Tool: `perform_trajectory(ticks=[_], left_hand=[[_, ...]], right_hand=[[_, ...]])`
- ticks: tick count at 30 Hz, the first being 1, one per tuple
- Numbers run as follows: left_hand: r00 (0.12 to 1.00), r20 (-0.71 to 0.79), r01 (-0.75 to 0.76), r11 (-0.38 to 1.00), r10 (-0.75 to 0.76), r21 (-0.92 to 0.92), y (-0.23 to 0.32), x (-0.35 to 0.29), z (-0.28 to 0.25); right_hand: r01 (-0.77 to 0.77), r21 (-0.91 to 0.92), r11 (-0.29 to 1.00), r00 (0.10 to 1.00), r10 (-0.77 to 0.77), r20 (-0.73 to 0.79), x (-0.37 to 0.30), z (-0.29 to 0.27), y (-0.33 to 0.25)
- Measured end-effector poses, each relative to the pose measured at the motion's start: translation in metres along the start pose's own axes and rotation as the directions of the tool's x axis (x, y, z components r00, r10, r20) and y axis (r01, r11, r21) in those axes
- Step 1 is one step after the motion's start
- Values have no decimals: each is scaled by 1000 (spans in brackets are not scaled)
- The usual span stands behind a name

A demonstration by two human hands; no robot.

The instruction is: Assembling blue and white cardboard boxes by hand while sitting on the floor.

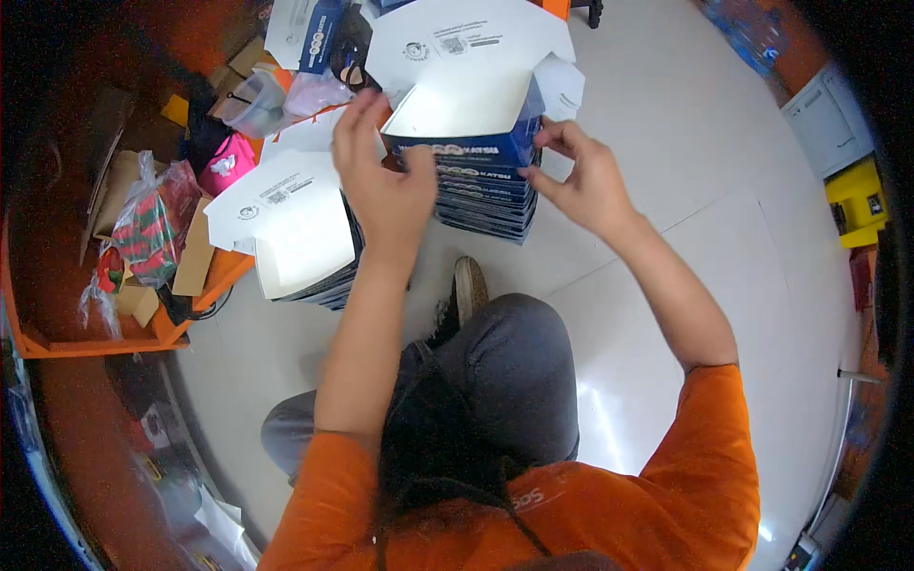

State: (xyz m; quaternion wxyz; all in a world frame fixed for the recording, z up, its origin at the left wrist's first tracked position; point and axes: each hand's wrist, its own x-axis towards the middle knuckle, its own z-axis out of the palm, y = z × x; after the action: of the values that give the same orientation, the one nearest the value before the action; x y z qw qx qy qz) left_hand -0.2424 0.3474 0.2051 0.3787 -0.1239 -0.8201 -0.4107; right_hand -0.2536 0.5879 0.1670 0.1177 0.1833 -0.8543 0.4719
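Note:
A tall stack of nested cardboard food boxes (476, 202), dark blue outside and white inside, stands on the floor in front of me. Its top box (466, 109) has white flaps folded outward. My left hand (386, 181) is at the top box's left side, fingers spread and raised, with the thumb by the front left corner. At the right corner is my right hand (581, 181), its bent fingers against the box edge and its thumb lower on the stack. A gap shows between that thumb and the fingers. Left of this stack stands a second box stack (305, 262), partly behind my left forearm.
An orange shelf (105, 350) on the left bears bagged items (157, 224), a clear plastic tub (255, 105) and a pink pouch (227, 164). Another blue-and-white box (319, 38) is at the far left. My shoe (469, 285) is close to the stacks. A yellow case (862, 205) stands far right.

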Motion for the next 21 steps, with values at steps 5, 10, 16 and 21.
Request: perform_trajectory(ticks=[5,10,16,21], left_hand=[[927,367,31,990,-80,137,46,17,19],[808,556,-54,916,-193,398,52,45,39],[761,597,-81,876,-254,475,52,44,51],[783,560,-69,857,-271,510,56,42,58]], right_hand=[[150,-222,963,971,-186,-149,-28,29,-35],[342,-234,910,917,-378,-126,-19,28,-12],[450,-369,813,882,-469,42,-7,11,-5],[514,-414,752,850,-510,130,11,1,5]])
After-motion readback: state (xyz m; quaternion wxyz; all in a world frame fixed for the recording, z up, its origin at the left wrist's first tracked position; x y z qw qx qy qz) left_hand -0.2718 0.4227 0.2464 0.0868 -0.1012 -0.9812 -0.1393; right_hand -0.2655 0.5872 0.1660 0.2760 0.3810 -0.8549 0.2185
